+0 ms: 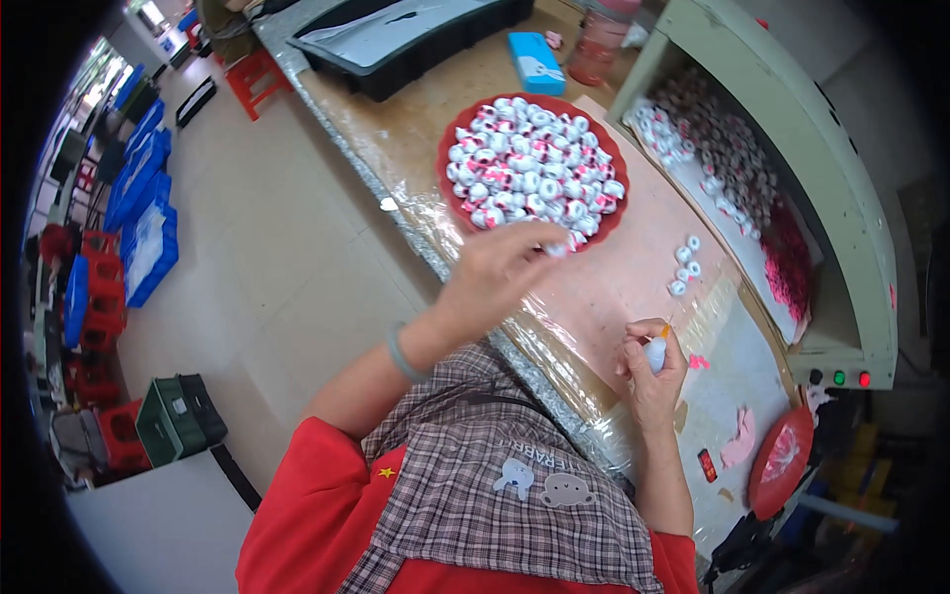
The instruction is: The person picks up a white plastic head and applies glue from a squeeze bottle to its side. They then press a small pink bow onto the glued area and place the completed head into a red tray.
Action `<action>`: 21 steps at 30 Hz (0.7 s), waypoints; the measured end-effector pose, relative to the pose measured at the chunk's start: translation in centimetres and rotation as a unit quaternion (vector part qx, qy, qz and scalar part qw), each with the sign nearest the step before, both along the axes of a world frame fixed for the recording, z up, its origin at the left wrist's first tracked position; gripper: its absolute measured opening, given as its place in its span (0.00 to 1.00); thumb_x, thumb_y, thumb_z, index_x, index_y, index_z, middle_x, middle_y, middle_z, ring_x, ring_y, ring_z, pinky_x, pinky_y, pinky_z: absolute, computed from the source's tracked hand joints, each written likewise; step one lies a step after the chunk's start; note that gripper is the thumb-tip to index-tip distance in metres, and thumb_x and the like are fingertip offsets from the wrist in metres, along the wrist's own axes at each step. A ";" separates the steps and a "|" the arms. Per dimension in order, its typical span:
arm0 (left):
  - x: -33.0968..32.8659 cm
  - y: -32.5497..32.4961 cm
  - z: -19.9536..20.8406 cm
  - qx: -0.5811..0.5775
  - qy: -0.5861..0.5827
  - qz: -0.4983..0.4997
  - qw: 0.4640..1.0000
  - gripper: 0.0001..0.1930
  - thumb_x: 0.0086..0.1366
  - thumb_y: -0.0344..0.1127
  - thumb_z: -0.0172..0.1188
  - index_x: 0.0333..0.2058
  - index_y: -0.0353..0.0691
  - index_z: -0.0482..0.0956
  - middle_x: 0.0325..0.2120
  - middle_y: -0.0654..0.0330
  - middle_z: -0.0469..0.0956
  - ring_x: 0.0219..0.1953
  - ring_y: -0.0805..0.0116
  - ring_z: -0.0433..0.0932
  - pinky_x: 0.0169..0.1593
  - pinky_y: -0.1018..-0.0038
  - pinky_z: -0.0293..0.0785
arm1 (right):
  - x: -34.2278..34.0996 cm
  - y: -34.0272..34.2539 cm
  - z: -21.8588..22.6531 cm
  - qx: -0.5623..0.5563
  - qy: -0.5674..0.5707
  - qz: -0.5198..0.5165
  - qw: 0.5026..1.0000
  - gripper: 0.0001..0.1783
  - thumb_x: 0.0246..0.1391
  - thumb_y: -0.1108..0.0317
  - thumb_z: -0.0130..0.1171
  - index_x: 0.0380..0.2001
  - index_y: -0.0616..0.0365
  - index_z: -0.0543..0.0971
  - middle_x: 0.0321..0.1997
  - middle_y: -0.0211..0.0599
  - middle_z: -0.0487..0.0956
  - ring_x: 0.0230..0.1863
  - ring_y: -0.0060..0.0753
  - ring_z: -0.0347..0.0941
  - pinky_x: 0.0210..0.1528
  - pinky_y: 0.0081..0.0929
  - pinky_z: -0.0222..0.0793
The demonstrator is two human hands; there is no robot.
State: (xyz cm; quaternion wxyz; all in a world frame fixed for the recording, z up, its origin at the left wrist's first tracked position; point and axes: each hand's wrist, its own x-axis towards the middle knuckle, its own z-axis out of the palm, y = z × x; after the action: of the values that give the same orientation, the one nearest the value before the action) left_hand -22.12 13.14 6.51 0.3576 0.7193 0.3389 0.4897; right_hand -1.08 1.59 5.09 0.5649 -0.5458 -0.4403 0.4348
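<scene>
My left hand (503, 274) is at the near rim of a scalloped red bowl (447, 186). A small white rounded piece (557, 249) is pinched between its thumb and fingertips. The bowl is heaped with similar white pieces (534, 163), many with a dark round opening and bright pink patches. Lower right, over the table, my right hand (653, 381) is closed around a small white squeeze bottle (656, 350) with an orange cap and a thin tip pointing up. Several white pieces (684, 269) stand in a short double row on the pink board beyond that hand.
A curved-front cabinet (841, 178) on the right holds many more pieces and has lit buttons. A black tray (396, 54), a blue box (535, 63) and a pink jar (602, 40) stand at the back. A red dish (780, 463) lies at the right.
</scene>
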 end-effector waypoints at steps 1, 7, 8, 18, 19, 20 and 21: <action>-0.3 1.3 0.3 0.042 0.009 0.030 0.999 0.09 0.56 0.25 0.60 0.37 0.34 0.79 0.39 0.54 0.79 0.38 0.64 0.79 0.37 0.74 0.77 | 0.6 -0.6 -0.1 -0.007 -0.014 0.006 1.000 0.06 0.55 0.73 0.59 0.36 0.60 0.74 0.26 0.26 0.72 0.24 0.14 0.67 0.25 0.12 0.63; -0.9 6.7 1.2 0.173 0.186 0.103 0.962 0.17 0.54 0.22 0.60 0.44 0.37 0.78 0.51 0.52 0.72 0.52 0.58 0.73 0.51 0.67 0.71 | 2.4 -3.3 -1.7 -0.042 -0.029 -0.033 0.998 0.04 0.54 0.76 0.58 0.33 0.61 0.74 0.24 0.26 0.72 0.22 0.14 0.66 0.24 0.13 0.63; -0.4 6.5 1.3 0.171 0.208 0.118 0.956 0.20 0.53 0.22 0.59 0.46 0.38 0.77 0.52 0.51 0.71 0.54 0.55 0.71 0.55 0.64 0.67 | 2.6 -3.5 -1.9 -0.045 -0.040 -0.026 0.998 0.04 0.53 0.77 0.58 0.33 0.61 0.74 0.24 0.27 0.73 0.22 0.14 0.67 0.25 0.13 0.64; 15.0 2.3 -3.5 0.188 0.187 -0.156 0.952 0.09 0.53 0.28 0.60 0.35 0.37 0.77 0.37 0.54 0.75 0.40 0.54 0.75 0.42 0.62 0.72 | 5.1 -5.0 -1.2 -0.006 -0.143 -0.075 0.987 0.07 0.48 0.77 0.62 0.32 0.62 0.76 0.30 0.34 0.77 0.33 0.23 0.74 0.37 0.20 0.68; 16.2 2.3 -3.8 0.188 0.186 -0.163 0.950 0.09 0.53 0.28 0.60 0.35 0.37 0.77 0.37 0.54 0.75 0.40 0.54 0.75 0.42 0.62 0.72 | 5.3 -5.2 -1.2 -0.005 -0.131 -0.083 0.988 0.07 0.48 0.77 0.62 0.32 0.63 0.76 0.30 0.35 0.77 0.33 0.23 0.74 0.37 0.20 0.68; 17.2 2.2 -3.9 0.166 0.209 -0.159 0.951 0.09 0.53 0.30 0.61 0.34 0.37 0.76 0.35 0.55 0.75 0.38 0.53 0.75 0.40 0.62 0.73 | 5.5 -5.3 -1.2 -0.003 -0.120 -0.090 0.989 0.07 0.48 0.77 0.62 0.32 0.63 0.76 0.30 0.35 0.77 0.33 0.24 0.74 0.37 0.20 0.69; 18.0 2.0 -4.0 0.145 0.231 -0.153 0.950 0.10 0.53 0.31 0.61 0.34 0.37 0.75 0.34 0.55 0.75 0.37 0.53 0.75 0.39 0.62 0.73 | 5.7 -5.3 -1.2 -0.004 -0.121 -0.096 0.988 0.07 0.48 0.77 0.62 0.32 0.63 0.76 0.30 0.35 0.77 0.33 0.24 0.74 0.37 0.20 0.69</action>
State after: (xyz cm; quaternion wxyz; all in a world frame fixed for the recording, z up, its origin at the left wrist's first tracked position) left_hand -4.17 15.15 2.49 0.2321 0.9001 0.2233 0.2933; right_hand 4.58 -3.69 3.85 0.5451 -0.6361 -0.4490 0.3109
